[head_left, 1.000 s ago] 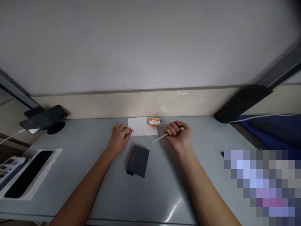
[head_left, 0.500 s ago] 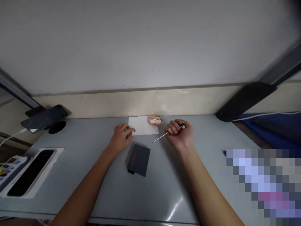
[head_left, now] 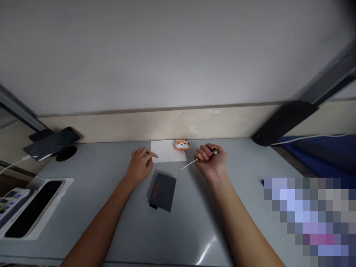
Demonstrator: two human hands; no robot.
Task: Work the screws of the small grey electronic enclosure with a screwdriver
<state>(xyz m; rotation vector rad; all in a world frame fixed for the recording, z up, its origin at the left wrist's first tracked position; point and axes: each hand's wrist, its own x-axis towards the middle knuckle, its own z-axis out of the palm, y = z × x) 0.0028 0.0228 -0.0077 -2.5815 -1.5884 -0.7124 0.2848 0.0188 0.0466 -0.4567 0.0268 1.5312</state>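
My right hand (head_left: 210, 160) is wrapped around the black and yellow handle of a screwdriver (head_left: 188, 164). Its thin metal shaft points left and down, the tip above the table past the corner of a dark grey box (head_left: 164, 193). That box lies flat, with reddish lettering on top and a small black part jutting from its near end. My left hand (head_left: 140, 163) rests at the left edge of a white paper sheet (head_left: 169, 154), index finger stretched out over it. Beside that fingertip lie tiny dark pieces (head_left: 157, 156), perhaps screws. I see nothing held in the left hand.
An orange and white animal-faced case (head_left: 181, 144) sits on the paper's back right. At left are a phone on a stand (head_left: 52, 142), another phone (head_left: 33, 207) on white paper, and a power strip (head_left: 11, 204). A black cylindrical object (head_left: 283, 122) stands back right, near a cable.
Tiny dark pieces now show on the paper by my left fingertip, which has drawn slightly back. The right hand keeps its grip on the screwdriver. The whole view has shifted slightly.
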